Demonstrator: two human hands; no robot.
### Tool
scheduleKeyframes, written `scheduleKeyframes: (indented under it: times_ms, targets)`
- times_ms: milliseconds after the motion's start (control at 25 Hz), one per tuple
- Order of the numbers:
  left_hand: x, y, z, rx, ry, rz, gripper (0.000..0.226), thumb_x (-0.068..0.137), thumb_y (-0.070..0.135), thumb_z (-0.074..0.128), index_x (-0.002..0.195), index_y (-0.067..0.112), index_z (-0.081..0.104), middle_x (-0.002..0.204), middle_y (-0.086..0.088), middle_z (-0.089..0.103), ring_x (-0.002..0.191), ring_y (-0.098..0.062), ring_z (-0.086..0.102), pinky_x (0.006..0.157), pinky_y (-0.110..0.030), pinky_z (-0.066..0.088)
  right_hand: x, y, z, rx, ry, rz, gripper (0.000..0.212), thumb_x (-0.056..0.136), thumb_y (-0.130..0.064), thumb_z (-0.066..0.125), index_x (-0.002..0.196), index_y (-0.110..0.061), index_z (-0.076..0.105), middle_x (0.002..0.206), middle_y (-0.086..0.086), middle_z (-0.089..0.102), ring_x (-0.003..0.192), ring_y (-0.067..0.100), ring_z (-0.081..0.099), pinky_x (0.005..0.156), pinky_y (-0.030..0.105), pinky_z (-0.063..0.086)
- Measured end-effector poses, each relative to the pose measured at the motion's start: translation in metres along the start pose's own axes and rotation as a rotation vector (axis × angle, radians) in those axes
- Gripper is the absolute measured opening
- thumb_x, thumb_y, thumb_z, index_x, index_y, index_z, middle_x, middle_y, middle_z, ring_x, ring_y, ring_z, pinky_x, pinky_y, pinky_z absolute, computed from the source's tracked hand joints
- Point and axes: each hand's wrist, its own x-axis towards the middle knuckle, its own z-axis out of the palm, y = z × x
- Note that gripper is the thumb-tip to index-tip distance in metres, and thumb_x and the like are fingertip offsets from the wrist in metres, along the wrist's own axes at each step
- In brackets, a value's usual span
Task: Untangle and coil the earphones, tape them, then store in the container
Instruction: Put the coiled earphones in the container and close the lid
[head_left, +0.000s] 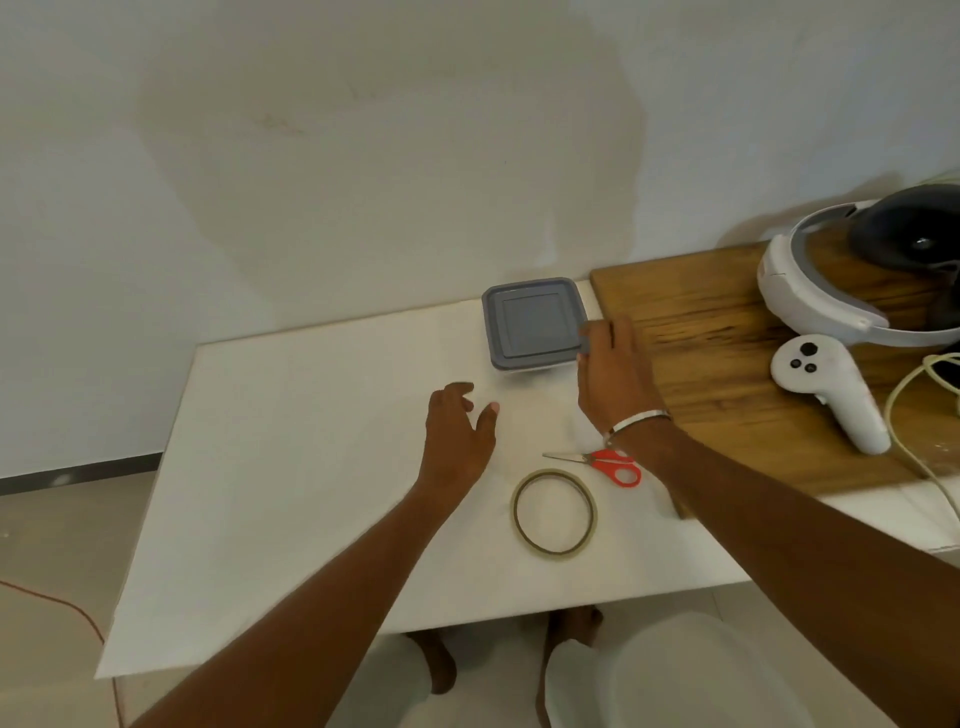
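Observation:
A square container with a grey lid (532, 323) stands at the far side of the white table (311, 467). My right hand (613, 379) grips the lid's right edge, fingers curled at its corner tab. Short of the container, my left hand (460, 434) hovers over the table, fingers spread and holding nothing. A roll of clear tape (554, 513) lies flat near the table's middle. Red-handled scissors (605, 464) lie just beyond it, under my right wrist. No earphones are visible; the lid hides the container's inside.
A wooden board (727, 384) covers the table's right part. On it lie a white VR headset (852, 275), a white controller (826, 389) and a pale cable (914, 415). A white wall rises directly behind the table. My knees and feet show below the front edge.

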Motion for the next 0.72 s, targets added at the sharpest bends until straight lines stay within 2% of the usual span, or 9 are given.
scheduleKeyframes:
  times_ms: [120, 240, 320, 480, 720]
  targets:
    - [-0.048, -0.007, 0.007, 0.039, -0.09, -0.001, 0.042, 0.089, 0.036, 0.067, 0.122, 0.016, 0.049, 0.113, 0.001, 0.05, 0.096, -0.013, 0.053, 0.07, -0.01, 0.036, -0.042, -0.002, -0.006, -0.033, -0.198, -0.161, 0.026, 0.091, -0.022, 0.052, 0.116, -0.016, 0.054, 0.117, 0.007, 0.051, 0.106, 0.026, 0.049, 0.089, 0.04, 0.043]
    - [-0.08, -0.012, 0.016, 0.123, -0.192, -0.045, 0.051, 0.082, 0.042, 0.072, 0.119, 0.019, 0.046, 0.11, 0.007, 0.044, 0.096, -0.009, 0.048, 0.077, -0.015, 0.038, -0.067, 0.003, -0.009, -0.084, -0.332, -0.218, 0.031, 0.093, -0.032, 0.048, 0.122, -0.021, 0.051, 0.124, 0.0, 0.05, 0.114, 0.021, 0.048, 0.096, 0.038, 0.038]
    - [-0.09, -0.014, 0.021, 0.177, -0.208, -0.03, 0.049, 0.083, 0.037, 0.073, 0.119, 0.018, 0.046, 0.114, 0.005, 0.045, 0.099, -0.01, 0.048, 0.082, -0.018, 0.039, -0.075, 0.008, -0.011, -0.106, -0.358, -0.202, 0.033, 0.093, -0.036, 0.046, 0.124, -0.023, 0.049, 0.125, -0.001, 0.05, 0.115, 0.019, 0.048, 0.099, 0.038, 0.036]
    - [-0.09, -0.009, 0.025, 0.185, -0.136, 0.007, 0.036, 0.091, 0.019, 0.064, 0.122, 0.016, 0.046, 0.123, 0.0, 0.048, 0.1, -0.011, 0.051, 0.085, -0.018, 0.043, -0.08, 0.015, -0.012, -0.154, -0.375, -0.172, 0.031, 0.092, -0.037, 0.048, 0.12, -0.025, 0.048, 0.12, -0.003, 0.05, 0.11, 0.018, 0.051, 0.096, 0.038, 0.035]
    - [-0.072, 0.001, 0.03, 0.214, -0.076, 0.026, 0.026, 0.094, 0.005, 0.056, 0.118, 0.014, 0.053, 0.12, -0.003, 0.054, 0.094, -0.011, 0.052, 0.082, -0.02, 0.047, -0.08, 0.015, -0.007, -0.17, -0.36, -0.126, 0.025, 0.094, -0.033, 0.045, 0.114, -0.019, 0.048, 0.11, 0.0, 0.058, 0.097, 0.021, 0.059, 0.09, 0.037, 0.035]
